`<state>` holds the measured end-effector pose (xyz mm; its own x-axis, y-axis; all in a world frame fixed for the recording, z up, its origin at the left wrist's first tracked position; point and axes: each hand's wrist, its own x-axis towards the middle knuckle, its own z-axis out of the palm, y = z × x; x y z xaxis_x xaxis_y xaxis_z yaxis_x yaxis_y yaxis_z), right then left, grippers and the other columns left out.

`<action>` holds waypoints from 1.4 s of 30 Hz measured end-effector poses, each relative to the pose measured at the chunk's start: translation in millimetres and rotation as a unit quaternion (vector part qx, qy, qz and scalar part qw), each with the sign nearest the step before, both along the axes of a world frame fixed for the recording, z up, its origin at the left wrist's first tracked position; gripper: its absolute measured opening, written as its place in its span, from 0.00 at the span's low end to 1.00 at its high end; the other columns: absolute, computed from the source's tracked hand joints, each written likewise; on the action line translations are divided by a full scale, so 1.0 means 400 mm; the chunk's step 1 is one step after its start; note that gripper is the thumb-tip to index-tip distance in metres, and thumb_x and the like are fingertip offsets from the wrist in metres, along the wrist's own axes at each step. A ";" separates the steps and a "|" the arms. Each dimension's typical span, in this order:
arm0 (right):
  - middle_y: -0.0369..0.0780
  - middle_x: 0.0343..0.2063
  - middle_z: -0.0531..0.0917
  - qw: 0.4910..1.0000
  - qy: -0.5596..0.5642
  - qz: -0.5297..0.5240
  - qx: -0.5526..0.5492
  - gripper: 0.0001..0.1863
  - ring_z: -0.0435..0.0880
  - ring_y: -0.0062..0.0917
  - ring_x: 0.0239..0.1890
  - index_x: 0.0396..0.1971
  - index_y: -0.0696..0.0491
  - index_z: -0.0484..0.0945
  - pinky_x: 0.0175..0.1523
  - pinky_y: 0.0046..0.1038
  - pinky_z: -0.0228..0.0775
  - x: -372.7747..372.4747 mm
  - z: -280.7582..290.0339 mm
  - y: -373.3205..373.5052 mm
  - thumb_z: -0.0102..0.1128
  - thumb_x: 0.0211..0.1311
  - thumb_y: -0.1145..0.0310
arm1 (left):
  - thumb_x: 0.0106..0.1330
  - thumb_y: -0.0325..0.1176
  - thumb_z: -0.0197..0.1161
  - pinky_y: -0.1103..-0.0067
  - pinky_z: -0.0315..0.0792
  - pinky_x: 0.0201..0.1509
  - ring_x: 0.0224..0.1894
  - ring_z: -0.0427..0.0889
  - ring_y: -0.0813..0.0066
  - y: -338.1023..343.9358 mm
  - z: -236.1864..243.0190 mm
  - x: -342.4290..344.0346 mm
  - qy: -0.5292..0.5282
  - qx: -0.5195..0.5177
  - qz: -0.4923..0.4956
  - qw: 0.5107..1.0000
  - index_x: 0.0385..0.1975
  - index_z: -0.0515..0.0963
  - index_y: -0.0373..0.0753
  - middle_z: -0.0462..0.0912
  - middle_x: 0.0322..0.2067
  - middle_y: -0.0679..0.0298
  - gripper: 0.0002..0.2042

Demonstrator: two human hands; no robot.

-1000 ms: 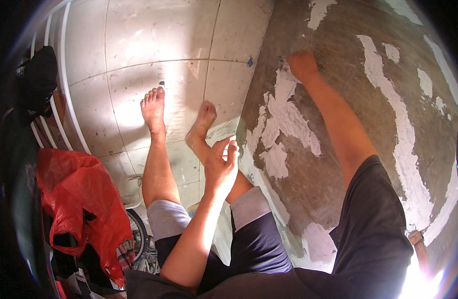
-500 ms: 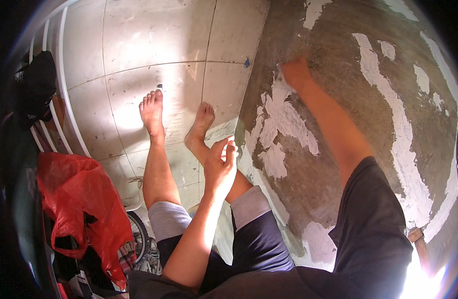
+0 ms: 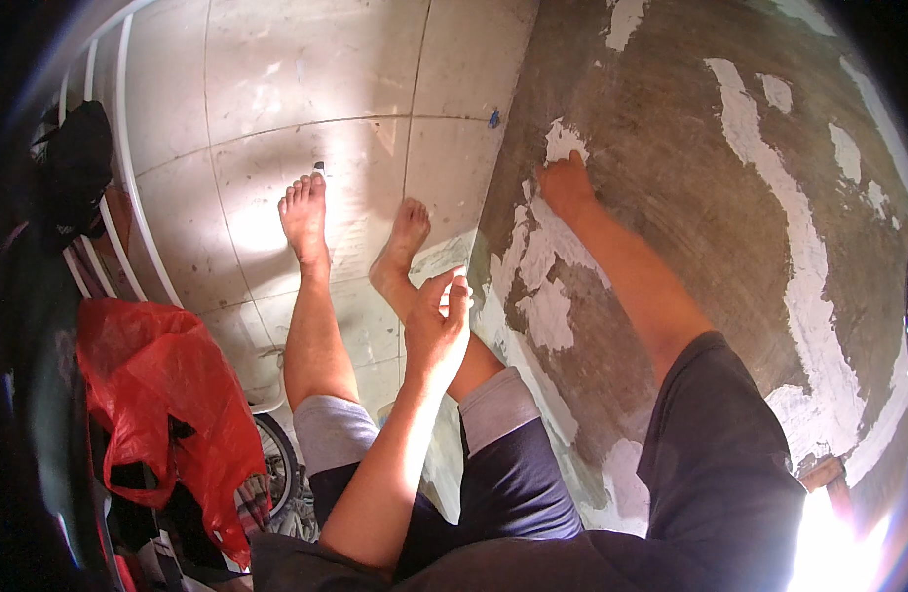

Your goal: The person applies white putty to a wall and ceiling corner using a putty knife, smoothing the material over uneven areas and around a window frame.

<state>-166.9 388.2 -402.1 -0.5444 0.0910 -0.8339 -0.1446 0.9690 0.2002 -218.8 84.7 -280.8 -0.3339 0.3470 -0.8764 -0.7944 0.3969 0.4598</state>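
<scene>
My right hand (image 3: 569,187) is closed against the grey-brown wall (image 3: 661,168), with its fingers folded toward the surface. Whatever it grips is hidden behind the fingers. Just beyond the knuckles is a small white patch of filler (image 3: 565,136). A larger, ragged white patch (image 3: 548,242) runs below the hand. My left hand (image 3: 439,331) hangs in front of my right knee, fingers curled with the thumb close to them. Something pale shows at its fingertips, too small to name.
Bare feet (image 3: 304,212) stand on light floor tiles (image 3: 306,69). At the left, a red plastic bag (image 3: 168,395) hangs beside a white metal rack (image 3: 128,128). A bicycle wheel (image 3: 276,464) shows behind it. Long white filler streaks (image 3: 794,227) mark the wall; a bright lamp (image 3: 839,553) glares lower right.
My right hand has moved down the wall toward me and slightly left, uncovering the small white patch above it. My left hand has stayed almost in place.
</scene>
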 end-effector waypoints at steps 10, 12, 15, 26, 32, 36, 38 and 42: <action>0.42 0.28 0.85 0.989 -0.003 -0.145 0.018 0.11 0.85 0.34 0.32 0.38 0.54 0.79 0.38 0.36 0.76 0.064 -0.033 -0.099 0.51 0.57 0.74 | 0.72 0.42 0.53 0.80 0.74 0.42 0.37 0.81 0.75 -0.002 0.005 -0.004 0.006 0.019 0.010 1.000 0.50 0.75 0.33 0.80 0.34 0.59 0.18; 0.42 0.28 0.85 0.989 -0.016 -0.146 0.016 0.10 0.86 0.34 0.33 0.38 0.54 0.79 0.35 0.35 0.77 0.093 -0.051 -0.110 0.51 0.57 0.73 | 0.72 0.42 0.52 0.80 0.74 0.42 0.37 0.81 0.75 0.001 0.009 -0.006 0.002 0.014 0.007 1.000 0.50 0.75 0.33 0.80 0.34 0.59 0.18; 0.42 0.28 0.85 0.991 -0.024 -0.124 0.034 0.12 0.85 0.34 0.32 0.42 0.54 0.77 0.33 0.34 0.77 0.108 -0.084 -0.078 0.52 0.58 0.72 | 0.72 0.42 0.52 0.79 0.74 0.42 0.37 0.81 0.75 0.002 0.015 -0.014 0.002 0.007 -0.003 1.000 0.50 0.75 0.33 0.80 0.34 0.59 0.19; 0.41 0.32 0.85 0.976 -0.073 -0.204 0.034 0.09 0.86 0.34 0.35 0.37 0.52 0.79 0.34 0.34 0.78 0.268 -0.085 -0.262 0.53 0.58 0.71 | 0.72 0.40 0.52 0.80 0.74 0.43 0.37 0.80 0.76 -0.002 0.001 0.006 -0.009 -0.002 0.001 1.000 0.50 0.75 0.32 0.80 0.34 0.60 0.18; 0.44 0.33 0.85 0.964 0.005 -0.264 0.041 0.10 0.86 0.33 0.36 0.39 0.53 0.79 0.34 0.35 0.78 0.150 -0.142 -0.166 0.54 0.57 0.71 | 0.72 0.39 0.51 0.80 0.73 0.43 0.36 0.79 0.77 0.003 0.004 0.002 -0.024 0.001 -0.010 1.000 0.50 0.75 0.32 0.80 0.34 0.62 0.17; 0.43 0.29 0.85 0.964 -0.051 -0.261 0.025 0.08 0.86 0.32 0.33 0.36 0.53 0.79 0.32 0.34 0.78 0.305 -0.139 -0.286 0.55 0.56 0.72 | 0.72 0.39 0.51 0.80 0.73 0.43 0.36 0.79 0.78 -0.005 0.009 0.002 -0.024 -0.012 -0.004 1.000 0.50 0.75 0.32 0.79 0.33 0.63 0.17; 0.41 0.28 0.86 0.968 -0.061 -0.240 0.029 0.08 0.87 0.31 0.31 0.37 0.52 0.77 0.30 0.32 0.78 0.381 -0.163 -0.337 0.55 0.56 0.72 | 0.72 0.39 0.51 0.80 0.73 0.44 0.36 0.79 0.78 0.000 0.015 -0.006 -0.026 -0.012 0.000 1.000 0.50 0.75 0.32 0.79 0.33 0.64 0.17; 0.42 0.27 0.85 0.974 -0.095 -0.205 0.000 0.09 0.87 0.31 0.31 0.38 0.52 0.78 0.28 0.32 0.78 0.325 -0.189 -0.326 0.55 0.57 0.72 | 0.72 0.39 0.51 0.81 0.72 0.44 0.36 0.78 0.79 -0.008 0.017 -0.001 -0.016 -0.021 -0.005 1.000 0.49 0.76 0.32 0.79 0.32 0.65 0.17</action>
<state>-36.7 257.8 -477.6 -0.2978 0.2684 -0.9161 0.2192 0.9532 0.2081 -219.2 81.5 -274.0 -0.3018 0.3138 -0.9003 -0.8039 0.4238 0.4172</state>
